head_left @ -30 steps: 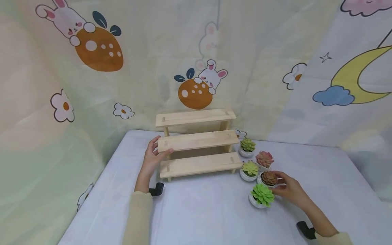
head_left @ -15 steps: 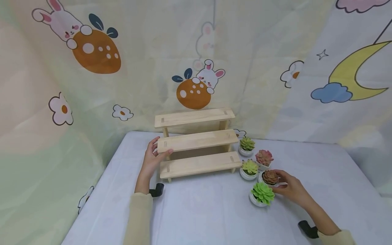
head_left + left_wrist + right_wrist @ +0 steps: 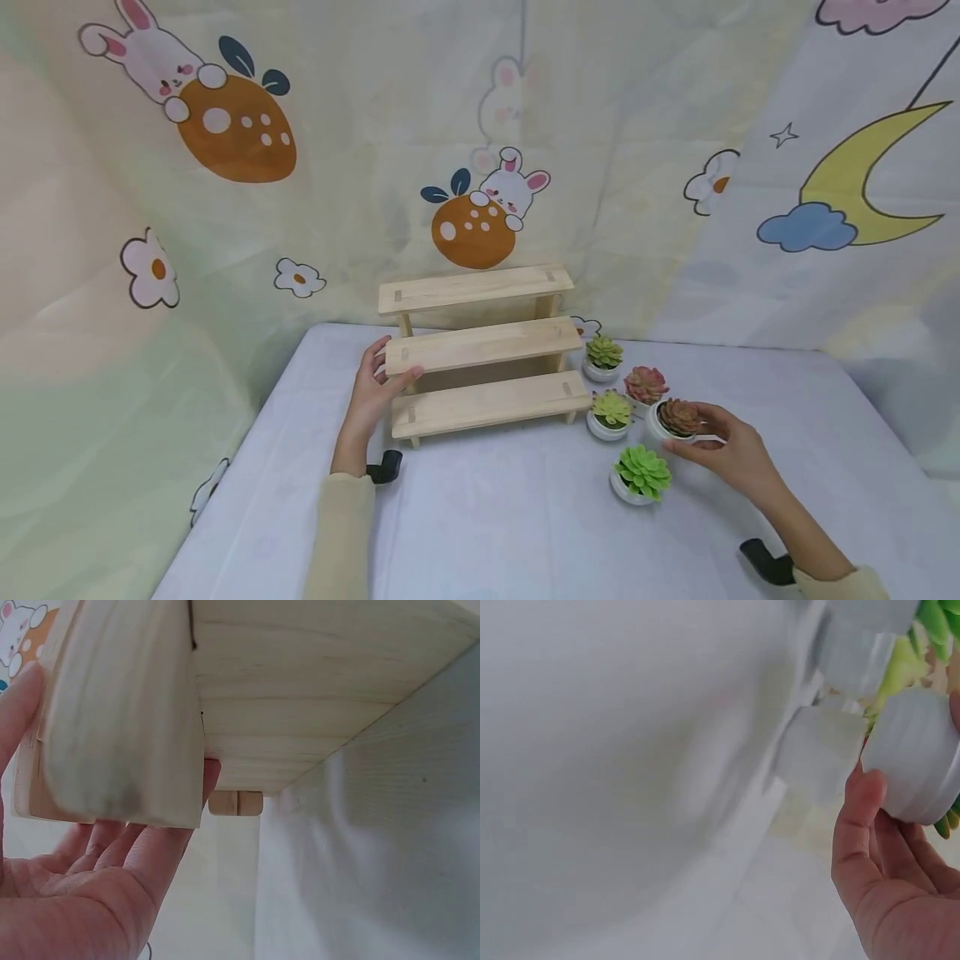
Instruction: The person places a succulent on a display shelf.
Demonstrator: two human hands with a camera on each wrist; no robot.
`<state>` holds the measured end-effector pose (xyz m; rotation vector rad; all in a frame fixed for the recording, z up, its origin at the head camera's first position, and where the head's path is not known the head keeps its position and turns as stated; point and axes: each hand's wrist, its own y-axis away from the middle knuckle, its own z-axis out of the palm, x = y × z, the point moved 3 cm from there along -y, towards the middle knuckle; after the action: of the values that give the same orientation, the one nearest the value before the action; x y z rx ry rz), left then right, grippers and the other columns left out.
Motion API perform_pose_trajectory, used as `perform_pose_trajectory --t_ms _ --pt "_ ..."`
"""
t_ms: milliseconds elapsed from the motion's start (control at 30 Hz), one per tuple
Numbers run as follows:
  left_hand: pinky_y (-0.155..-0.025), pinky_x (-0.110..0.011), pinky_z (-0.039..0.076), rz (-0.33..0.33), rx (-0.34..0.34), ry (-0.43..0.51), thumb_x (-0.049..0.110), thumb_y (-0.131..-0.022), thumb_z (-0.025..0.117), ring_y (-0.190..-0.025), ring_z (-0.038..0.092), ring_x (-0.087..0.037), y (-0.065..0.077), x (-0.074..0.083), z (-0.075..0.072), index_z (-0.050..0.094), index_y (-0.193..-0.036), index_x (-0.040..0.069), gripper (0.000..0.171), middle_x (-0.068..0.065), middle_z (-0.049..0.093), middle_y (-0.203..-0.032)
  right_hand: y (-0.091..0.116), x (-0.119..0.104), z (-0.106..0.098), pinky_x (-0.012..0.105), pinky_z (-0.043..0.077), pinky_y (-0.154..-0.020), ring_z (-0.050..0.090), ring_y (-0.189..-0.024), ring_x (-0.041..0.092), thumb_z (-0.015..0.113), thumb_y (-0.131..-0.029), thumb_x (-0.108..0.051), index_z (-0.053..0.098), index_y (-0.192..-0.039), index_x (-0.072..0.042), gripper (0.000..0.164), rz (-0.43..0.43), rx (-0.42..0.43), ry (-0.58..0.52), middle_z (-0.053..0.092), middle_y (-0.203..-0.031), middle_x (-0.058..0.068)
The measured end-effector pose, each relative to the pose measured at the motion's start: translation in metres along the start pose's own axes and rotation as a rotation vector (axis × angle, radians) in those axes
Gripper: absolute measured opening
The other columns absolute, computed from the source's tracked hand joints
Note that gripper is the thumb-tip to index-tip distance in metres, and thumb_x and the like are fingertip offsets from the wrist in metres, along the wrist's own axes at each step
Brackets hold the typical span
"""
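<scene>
A three-step wooden shelf stand (image 3: 483, 346) stands on the white-covered table. My left hand (image 3: 367, 396) grips the left end of its middle board, thumb on the front side; in the left wrist view, fingers wrap around the board end (image 3: 127, 727). My right hand (image 3: 738, 454) holds a brown potted succulent (image 3: 678, 417) by its white pot (image 3: 913, 754), between thumb and fingers. In the right wrist view the pot's underside shows, lifted clear of the table. Close by stand a bright green succulent (image 3: 642, 473), a yellow-green one (image 3: 611, 410) and a pink one (image 3: 646, 386).
Another green succulent (image 3: 603, 353) stands behind these, right of the stand. A printed cloth backdrop (image 3: 360, 167) hangs behind the table (image 3: 480, 517). Black wrist mounts (image 3: 767, 562) show near both sleeves.
My right hand has raised the brown succulent and moved it slightly right, away from the bright green one. The left hand stays on the stand; the head view shifts slightly.
</scene>
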<state>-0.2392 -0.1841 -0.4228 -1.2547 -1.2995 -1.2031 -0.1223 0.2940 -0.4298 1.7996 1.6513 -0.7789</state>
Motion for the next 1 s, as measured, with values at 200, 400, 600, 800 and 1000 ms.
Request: perform_pose_trajectory --t_ms 200,400,600,800,1000 --pt "-0.083 -0.025 0.05 -0.011 0.014 0.02 0.014 -0.084 0.078 -0.112 0.052 -0.025 -0.008 -0.021 -0.001 0.026 -0.153 0.018 0.086 -0.015 0.042 -0.142 0.0 -0.02 -0.009 0.019 0.054 -0.066 0.055 -0.08 -0.012 0.078 -0.084 -0.025 0.038 -0.14 0.01 0.077 -0.035 0.06 -0.045 0.051 -0.129 0.033" --pt "-0.082 -0.032 0.053 -0.014 0.029 0.016 0.017 -0.083 0.079 -0.104 0.054 -0.024 -0.006 -0.02 -0.003 0.027 -0.152 0.021 0.087 -0.016 0.044 -0.137 -0.003 -0.045 -0.014 0.014 0.052 -0.065 0.056 -0.081 -0.01 0.078 -0.084 -0.018 0.044 -0.136 0.009 0.067 -0.144 0.122 -0.039 0.056 -0.121 0.028" --pt "-0.083 -0.029 0.049 -0.025 0.03 0.006 0.02 -0.083 0.08 -0.11 0.051 -0.027 -0.005 -0.015 -0.006 0.027 -0.153 0.023 0.088 -0.016 0.042 -0.14 -0.006 -0.063 -0.015 0.013 0.051 -0.063 0.058 -0.078 -0.006 0.079 -0.082 -0.011 0.047 -0.135 0.008 0.065 -0.211 0.149 -0.043 0.057 -0.111 -0.001" --pt "-0.085 -0.032 0.049 -0.027 0.029 0.001 0.022 -0.081 0.081 -0.111 0.053 -0.03 -0.008 -0.016 -0.004 0.027 -0.153 0.023 0.089 -0.015 0.044 -0.139 -0.006 -0.08 -0.006 0.01 0.048 -0.065 0.056 -0.079 -0.006 0.079 -0.08 -0.007 0.049 -0.132 0.006 0.061 -0.285 0.154 -0.047 0.053 -0.106 -0.021" --pt "-0.087 -0.037 0.052 -0.022 0.056 0.014 0.022 -0.08 0.082 -0.111 0.055 -0.029 -0.01 -0.019 -0.004 0.03 -0.151 0.024 0.088 -0.013 0.046 -0.137 -0.01 -0.102 0.003 0.01 0.048 -0.066 0.057 -0.073 0.001 0.079 -0.079 -0.003 0.053 -0.13 0.005 0.058 -0.415 0.108 -0.034 0.054 -0.104 -0.028"
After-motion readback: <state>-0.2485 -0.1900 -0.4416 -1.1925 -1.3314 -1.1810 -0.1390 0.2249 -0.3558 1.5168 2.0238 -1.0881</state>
